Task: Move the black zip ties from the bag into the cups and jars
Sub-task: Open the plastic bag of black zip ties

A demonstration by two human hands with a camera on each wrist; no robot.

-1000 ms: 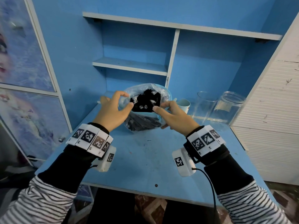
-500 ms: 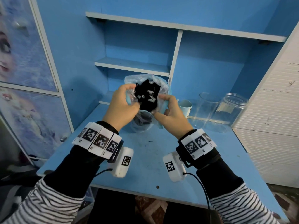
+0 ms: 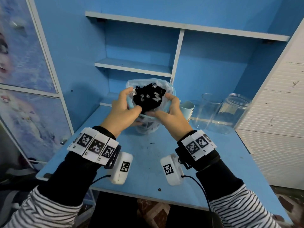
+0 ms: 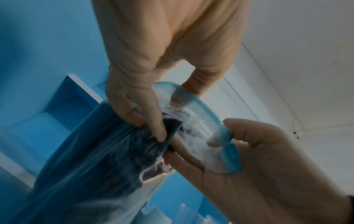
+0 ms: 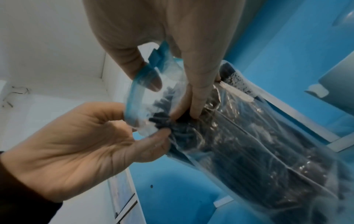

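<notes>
A clear plastic bag [image 3: 164, 89] with a blue zip rim [image 4: 193, 101] hangs above the blue table [image 3: 148, 162], held up between both hands. Its mouth is spread and shows a dense bundle of black zip ties [image 3: 148, 100]. My left hand [image 3: 126, 106] pinches the left side of the mouth, thumb in front. My right hand [image 3: 170, 110] pinches the right side. In the left wrist view my left fingers [image 4: 153, 121] press into the bag [image 4: 95, 159]. From the right wrist, my right fingers [image 5: 195, 94] dig into the ties through the bag [image 5: 249, 144].
A pale blue cup [image 3: 187, 107], a clear tumbler [image 3: 209, 109] and a wide clear jar [image 3: 233, 112] stand in a row at the back right of the table. Blue shelves [image 3: 134, 66] rise behind. A white slatted cabinet [image 3: 279, 120] borders the right side.
The bag has come up off the table and now hangs upright. Both hands have drawn closer together and gathered its mouth around the ties.
</notes>
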